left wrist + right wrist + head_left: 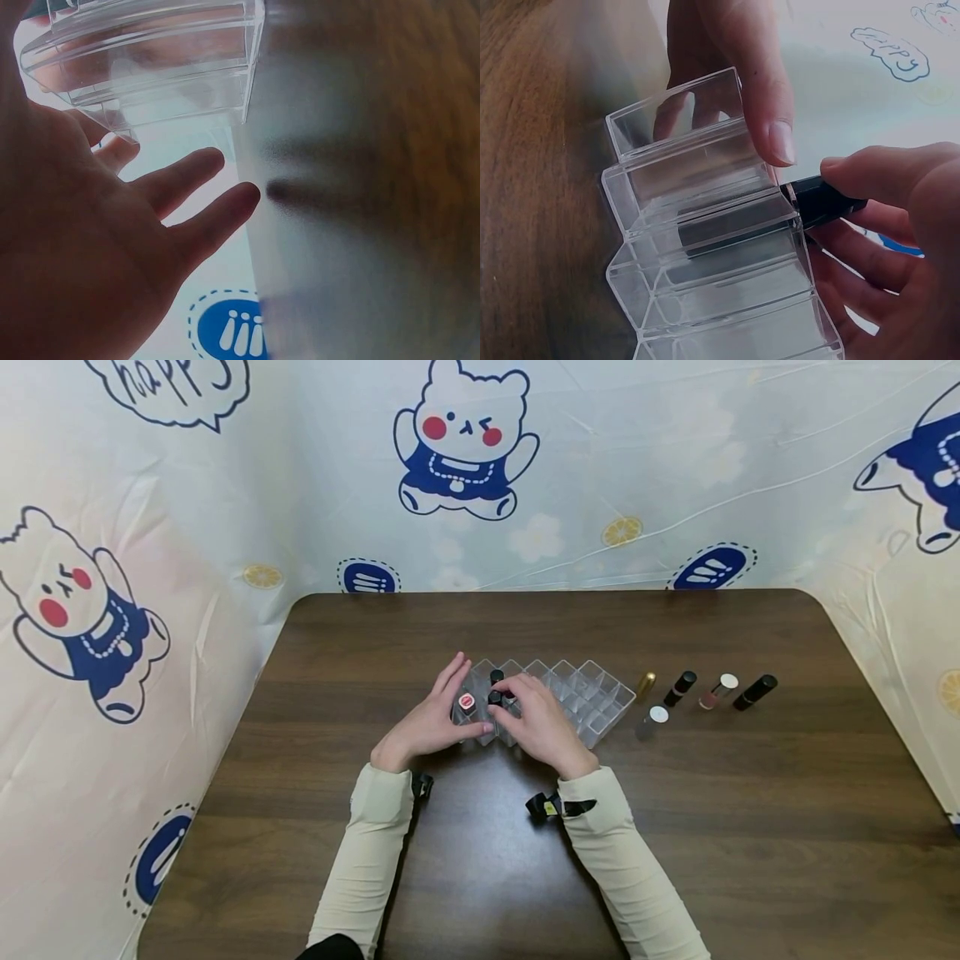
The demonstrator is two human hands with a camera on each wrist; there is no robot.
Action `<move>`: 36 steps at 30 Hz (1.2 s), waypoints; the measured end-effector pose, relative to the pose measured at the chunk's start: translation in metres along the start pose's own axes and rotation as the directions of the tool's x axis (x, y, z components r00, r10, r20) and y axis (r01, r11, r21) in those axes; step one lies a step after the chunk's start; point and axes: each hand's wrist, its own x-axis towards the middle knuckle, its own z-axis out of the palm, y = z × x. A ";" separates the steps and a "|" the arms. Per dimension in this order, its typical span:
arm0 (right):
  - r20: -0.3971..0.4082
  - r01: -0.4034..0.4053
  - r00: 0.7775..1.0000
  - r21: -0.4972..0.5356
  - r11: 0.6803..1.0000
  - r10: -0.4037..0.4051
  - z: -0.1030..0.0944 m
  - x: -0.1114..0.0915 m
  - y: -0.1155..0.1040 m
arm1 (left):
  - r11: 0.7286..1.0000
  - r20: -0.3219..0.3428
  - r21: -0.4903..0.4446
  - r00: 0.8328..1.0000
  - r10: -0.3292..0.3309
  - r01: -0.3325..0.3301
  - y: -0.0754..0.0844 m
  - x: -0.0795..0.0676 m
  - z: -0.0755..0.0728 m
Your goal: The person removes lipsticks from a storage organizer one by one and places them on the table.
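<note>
A clear plastic organizer (pixel 604 707) with angled rows of compartments rests on the table. My left hand (pixel 429 720) steadies its left end, thumb along the near side and fingers spread at the far side; in the right wrist view the left thumb (pixel 774 124) lies at the rim. My right hand (pixel 546 724) pinches the top of a black lipstick tube (pixel 821 201) between thumb and fingers. The tube's lower part shows through the wall, inside a compartment. A lipstick with a pink-and-white top (pixel 467 702) and another black-capped tube (pixel 497 676) stand in compartments nearby.
Right of the organizer are a gold tube (pixel 645 684), a black tube (pixel 680 687), a pinkish tube with white cap (pixel 717 692), a greyish white-capped tube (pixel 656 718) and another black tube (pixel 755 692). A printed curtain (pixel 585 460) hangs behind the wooden table (pixel 825 793).
</note>
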 end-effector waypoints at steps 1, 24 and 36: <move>0.002 0.002 1.000 0.008 1.000 -0.002 0.000 0.000 0.000 | 1.000 -0.001 -0.001 1.000 0.002 -0.002 0.000 0.000 0.000; 0.003 0.035 0.999 0.073 0.997 -0.036 0.000 0.000 -0.001 | 1.000 -0.002 0.007 1.000 -0.005 0.005 -0.002 0.000 0.001; 0.001 0.036 0.999 0.081 0.996 -0.037 0.000 -0.001 0.000 | 1.000 -0.004 0.005 1.000 0.002 -0.001 -0.003 0.001 0.002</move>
